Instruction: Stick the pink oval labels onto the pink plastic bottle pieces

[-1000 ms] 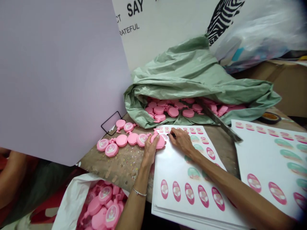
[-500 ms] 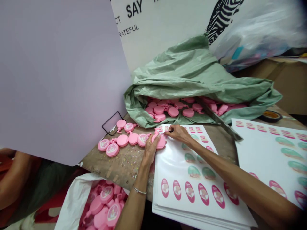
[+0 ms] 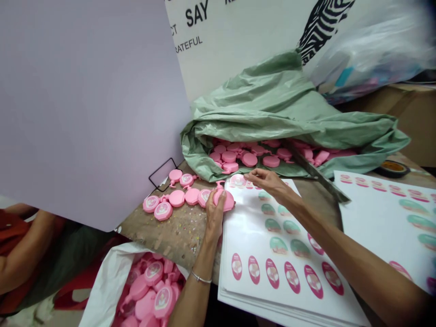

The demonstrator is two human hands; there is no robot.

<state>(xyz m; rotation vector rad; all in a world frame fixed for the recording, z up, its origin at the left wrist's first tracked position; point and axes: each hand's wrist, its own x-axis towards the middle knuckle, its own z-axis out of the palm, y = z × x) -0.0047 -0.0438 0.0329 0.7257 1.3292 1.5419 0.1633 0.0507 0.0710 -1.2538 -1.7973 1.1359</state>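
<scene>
My left hand is closed around a small pink pump-top bottle, its spout pointing away from me. Between the pinched fingertips of my right hand is a rounded, clear-edged sticker with a pink print, just beyond the bottle and apart from it. Below my right forearm lies a stack of white sticker sheets with green and pink labels. Left of my left hand, several pink bottles lie on the table; some bear a round label, others look plain.
A green sack full of pink bottles gapes at the back. A metal bar leans from its mouth. Another sticker sheet and a tape roll lie right. A white bag of bottles stands below; a person's arm is far left.
My right hand has moved up and away from the bottle, and the sticker in its fingertips now shows clearly. My left hand keeps its hold on the bottle. The view has shifted slightly.
</scene>
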